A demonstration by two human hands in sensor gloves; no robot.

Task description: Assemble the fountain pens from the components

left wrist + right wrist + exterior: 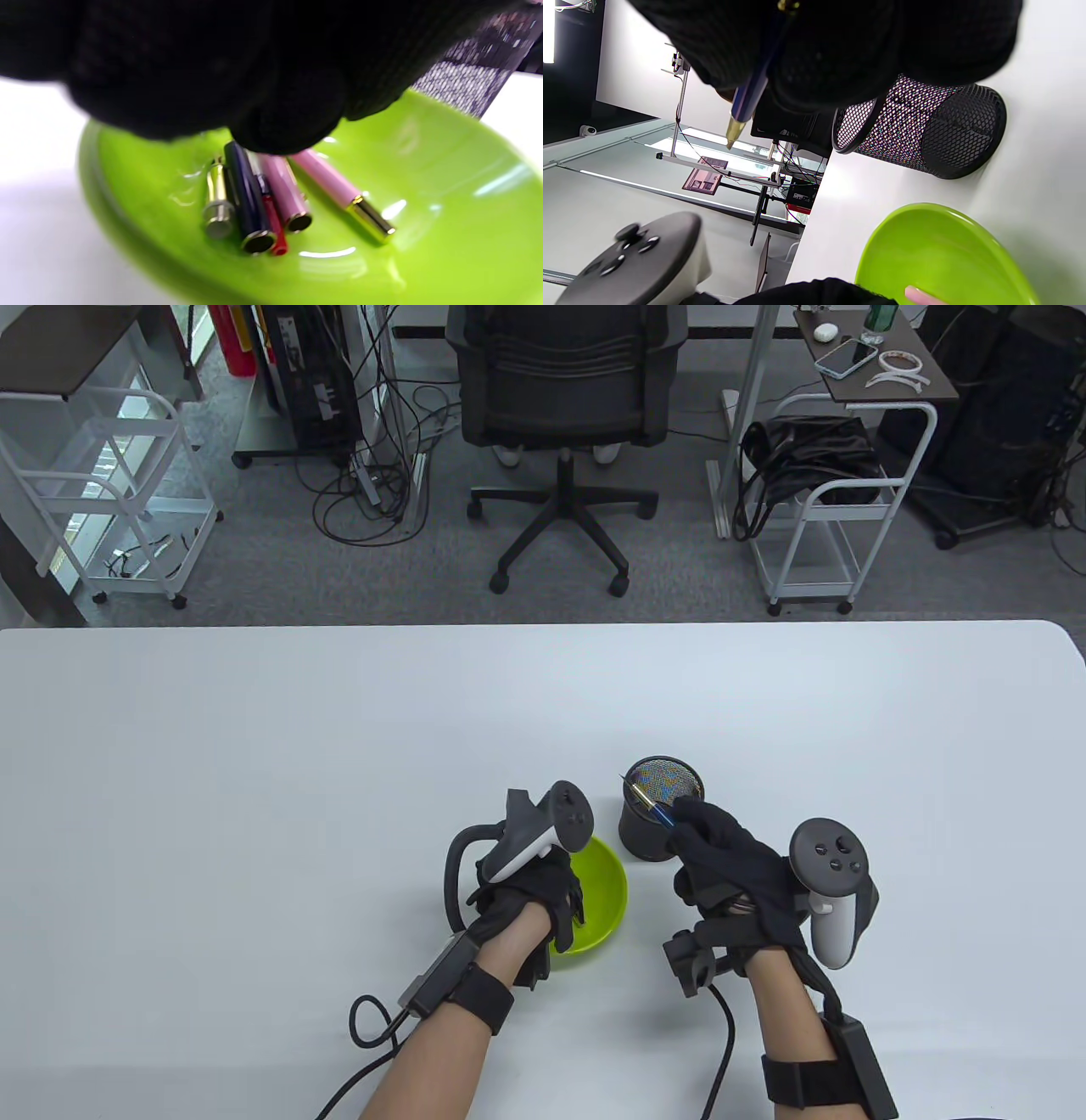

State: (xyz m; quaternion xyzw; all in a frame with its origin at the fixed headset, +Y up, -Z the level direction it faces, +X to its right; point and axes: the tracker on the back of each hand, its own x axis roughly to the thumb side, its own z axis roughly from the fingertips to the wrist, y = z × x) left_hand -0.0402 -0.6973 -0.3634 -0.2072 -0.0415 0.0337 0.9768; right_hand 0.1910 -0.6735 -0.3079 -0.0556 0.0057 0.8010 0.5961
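While parts wait in the bowl, both hands work at the table
Right hand [730, 865]: pinches a blue pen [652, 806] over the mesh cup [657, 823]
Left hand [530, 899]: fingers down in the green bowl [604, 891]; grip unclear
Bowl: pink, navy, red, gold parts [271, 203]

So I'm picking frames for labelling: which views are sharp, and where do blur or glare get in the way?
Table view: sharp, evenly lit, soft shadows under the hands. Left wrist view: the left hand is a dark blur, the pen parts soft, glare streaks on the green bowl. Right wrist view: tilted; the mesh cup is crisp, the right hand underexposed.
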